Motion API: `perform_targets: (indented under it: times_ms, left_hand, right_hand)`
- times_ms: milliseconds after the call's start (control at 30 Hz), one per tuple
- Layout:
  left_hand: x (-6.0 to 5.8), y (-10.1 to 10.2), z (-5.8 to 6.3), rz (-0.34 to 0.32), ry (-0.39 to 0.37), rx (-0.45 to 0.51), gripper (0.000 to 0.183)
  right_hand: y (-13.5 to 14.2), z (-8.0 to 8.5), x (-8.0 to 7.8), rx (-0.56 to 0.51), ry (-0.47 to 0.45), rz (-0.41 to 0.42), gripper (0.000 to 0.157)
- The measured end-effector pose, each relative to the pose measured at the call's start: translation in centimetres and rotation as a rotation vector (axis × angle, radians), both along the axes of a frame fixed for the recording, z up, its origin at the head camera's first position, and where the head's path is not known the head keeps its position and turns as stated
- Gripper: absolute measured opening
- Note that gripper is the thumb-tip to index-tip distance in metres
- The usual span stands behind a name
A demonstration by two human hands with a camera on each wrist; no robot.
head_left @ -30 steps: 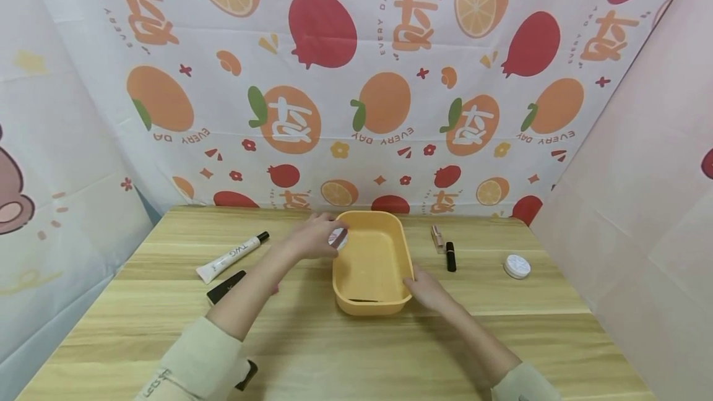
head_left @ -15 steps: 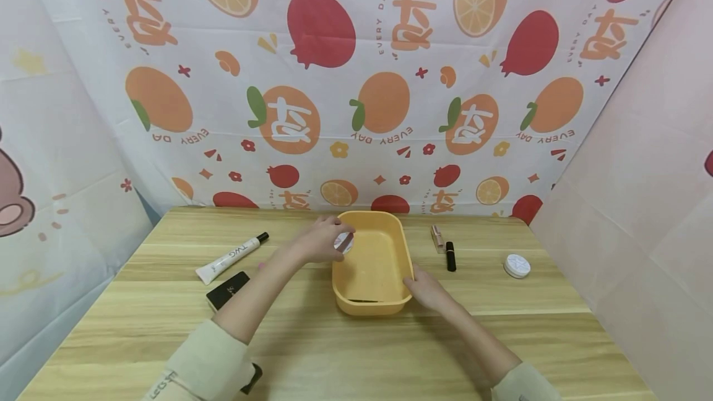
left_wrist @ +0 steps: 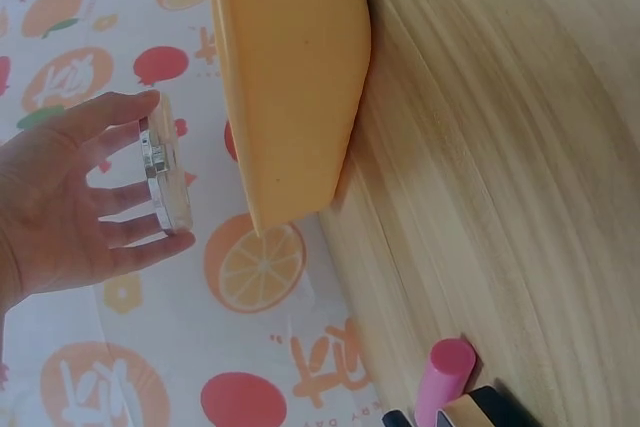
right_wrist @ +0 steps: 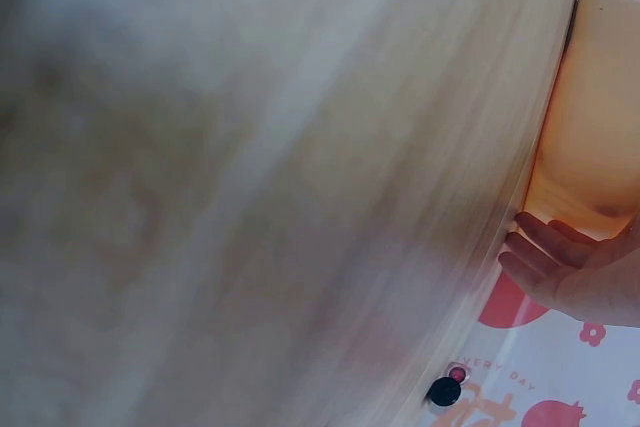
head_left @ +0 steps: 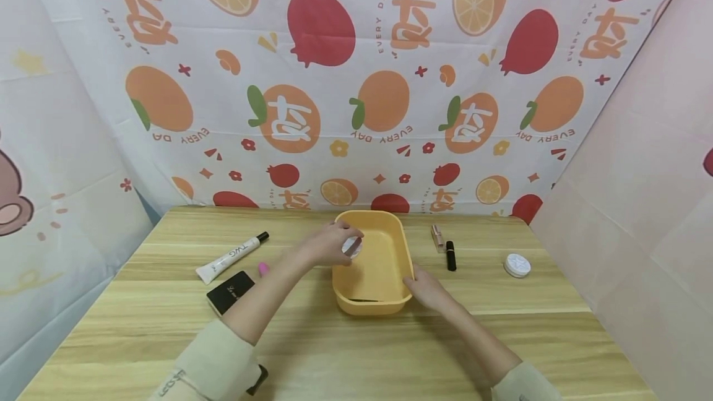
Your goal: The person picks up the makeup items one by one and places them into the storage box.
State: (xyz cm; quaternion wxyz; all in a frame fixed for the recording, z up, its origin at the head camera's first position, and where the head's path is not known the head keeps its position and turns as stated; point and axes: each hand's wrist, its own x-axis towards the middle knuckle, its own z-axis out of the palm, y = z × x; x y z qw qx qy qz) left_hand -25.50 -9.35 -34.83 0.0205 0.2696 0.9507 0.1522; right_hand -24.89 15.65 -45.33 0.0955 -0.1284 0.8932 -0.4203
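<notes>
My left hand pinches a round, pale compact by its edge between thumb and fingertips. It holds the compact tilted above the left side of a yellow plastic tub. On the tub's right rim, near its front corner, my right hand grips the edge; in the right wrist view its fingers lie along the outer wall. A thin dark object lies inside at the tub's front end, mostly hidden by the wall.
To the left lie a white tube, a black box and a pink item, partly behind my arm. On the right are a small pink tube, a black lipstick-like tube and a round white case. A patterned cloth wall stands behind.
My left hand has moved right with the compact, from the tub's left rim to further over its inside. The right hand and the tub have stayed in place.
</notes>
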Motion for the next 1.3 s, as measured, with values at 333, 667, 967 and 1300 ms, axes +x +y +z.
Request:
perform_targets:
  times_ms: [333, 667, 967, 1300]
  left_hand:
    - [0.2, 0.9, -0.2, -0.018, 0.013, -0.012, 0.053]
    - [0.0, 1.5, -0.8, -0.028, 0.003, -0.039, 0.053]
    - [0.1, 2.2, -1.6, -0.024, -0.047, -0.002, 0.054]
    - [0.0, 2.9, -2.1, -0.007, -0.066, -0.017, 0.053]
  right_hand:
    - [0.0, 0.0, -0.1, -0.003, 0.009, 0.003, 0.047]
    - [0.0, 0.1, -0.1, 0.0, 0.003, 0.002, 0.047]
    - [-0.1, -0.1, 0.0, 0.009, 0.005, -0.016, 0.046]
    - [0.0, -0.2, -0.1, 0.015, -0.002, -0.014, 0.045]
